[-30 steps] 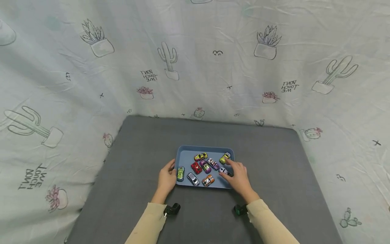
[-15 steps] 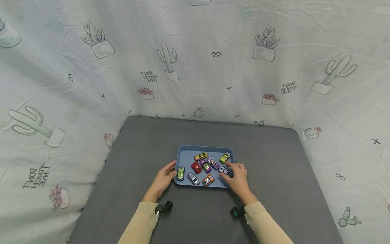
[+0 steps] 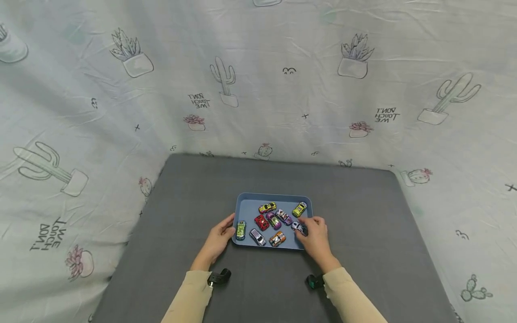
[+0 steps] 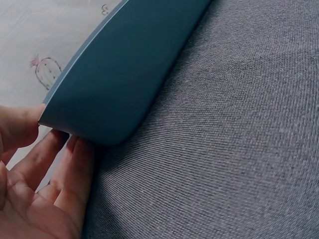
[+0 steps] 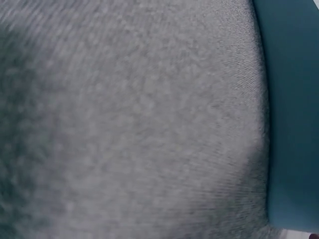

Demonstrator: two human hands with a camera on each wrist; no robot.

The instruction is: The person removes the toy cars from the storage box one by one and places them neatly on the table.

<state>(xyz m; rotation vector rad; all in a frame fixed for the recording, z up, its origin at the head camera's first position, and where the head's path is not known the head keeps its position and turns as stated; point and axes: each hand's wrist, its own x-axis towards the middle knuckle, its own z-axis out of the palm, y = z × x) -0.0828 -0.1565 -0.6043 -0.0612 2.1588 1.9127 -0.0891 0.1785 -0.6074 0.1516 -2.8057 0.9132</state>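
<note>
White toy car point(image 3: 297, 226), right of lower centre, slants down-right into the nearer right grip point(image 3: 317, 234), whose closure cannot be told; left grip point(image 3: 218, 238) pinches the blue tray point(image 3: 247, 209).

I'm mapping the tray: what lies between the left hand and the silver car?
In the head view, the green car lies there in the tray.

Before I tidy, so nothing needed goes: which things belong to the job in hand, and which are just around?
Job in hand:
blue tray, held by the left hand
nine toy cars inside
right hand, at the white car

Just around:
grey tabletop
patterned curtain
black wrist devices
</note>
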